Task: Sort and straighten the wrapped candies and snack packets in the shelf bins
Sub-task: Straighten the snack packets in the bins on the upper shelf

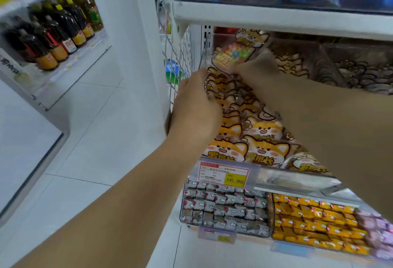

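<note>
Both hands reach into the top-left bin of the shelf, at centre frame. The left hand (197,102) sits at the bin's left edge, its fingers curled into the side of the stacked fox packets (263,140), gripping them. It is squeezed close against the wire grid panel (176,51) on its left, with little room on that side. The right hand (261,65) comes in from the right of the frame across the pile. Its fingertips meet the lower edge of a clear packet of coloured candy (232,55), which stands tilted above the pile. The fingers are hidden, so I cannot tell whether it grips that packet.

The shelf edge (276,20) above hangs low over the bin, leaving a narrow gap over the hands. The fox packets lie overlapping and fill the bin down to its clear front wall, where a price tag (224,175) is fixed.

Toward the lower right of the frame, silver-wrapped candies (223,208) and yellow-wrapped candies (314,221) lie in neat rows in separate bins. Brown packets (361,72) fill the bin at right. The tiled floor (85,140) spreads wide at left, and bottles (53,31) stand at the upper left.
</note>
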